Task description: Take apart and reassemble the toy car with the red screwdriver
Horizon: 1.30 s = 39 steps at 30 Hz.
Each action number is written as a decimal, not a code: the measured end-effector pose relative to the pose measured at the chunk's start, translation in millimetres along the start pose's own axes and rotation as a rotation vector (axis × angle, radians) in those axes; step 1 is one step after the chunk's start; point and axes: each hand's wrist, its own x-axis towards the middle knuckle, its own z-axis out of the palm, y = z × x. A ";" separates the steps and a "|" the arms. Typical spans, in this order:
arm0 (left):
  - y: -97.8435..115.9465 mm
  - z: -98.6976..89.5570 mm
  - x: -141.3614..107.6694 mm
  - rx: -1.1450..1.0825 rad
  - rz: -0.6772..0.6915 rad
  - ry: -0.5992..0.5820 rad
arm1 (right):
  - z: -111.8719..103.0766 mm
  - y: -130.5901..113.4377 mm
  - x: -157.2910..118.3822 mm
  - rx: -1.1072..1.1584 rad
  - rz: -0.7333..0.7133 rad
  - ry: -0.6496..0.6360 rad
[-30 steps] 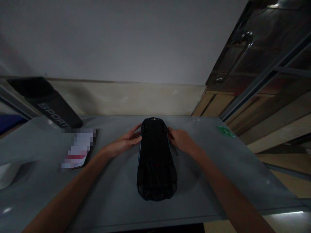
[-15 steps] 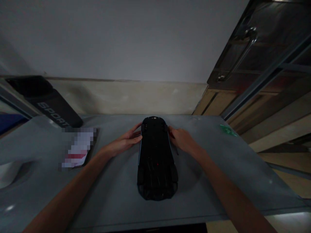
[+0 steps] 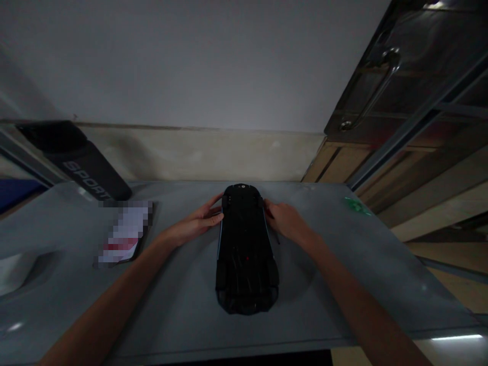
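A black toy car [image 3: 246, 244] lies upside down on the grey table [image 3: 183, 315], its underside and wheels facing up. My left hand [image 3: 202, 219] holds the car's left side near the far wheel, thumb and fingers against the edge. On the opposite side, my right hand [image 3: 281, 217] is closed at the car's edge beside the far right wheel; its fingertips are partly hidden. A thin dark object [image 3: 278, 238] shows just below my right hand.
A phone [image 3: 124, 231] with a blurred screen lies at the left, near a black "SPORT" bottle [image 3: 87, 170]. A white object [image 3: 17, 272] sits at the left edge. Green crumpled material [image 3: 357, 206] lies at the right. A wall stands behind the table.
The view has shifted very slightly. Both hands and the car keep the same positions.
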 end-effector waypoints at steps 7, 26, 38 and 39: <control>5.1 4.3 -1.5 -0.007 -0.008 0.006 | 2.0 1.6 0.9 0.005 0.003 0.004; 1.5 0.7 -2.8 0.018 -0.005 0.010 | 1.0 1.9 1.4 0.034 -0.007 -0.005; -2.9 -3.8 0.2 0.010 -0.024 0.010 | 3.0 2.4 1.0 0.002 -0.012 0.012; -2.8 -3.8 0.2 0.007 -0.025 0.011 | 3.0 2.4 1.0 0.003 -0.014 0.015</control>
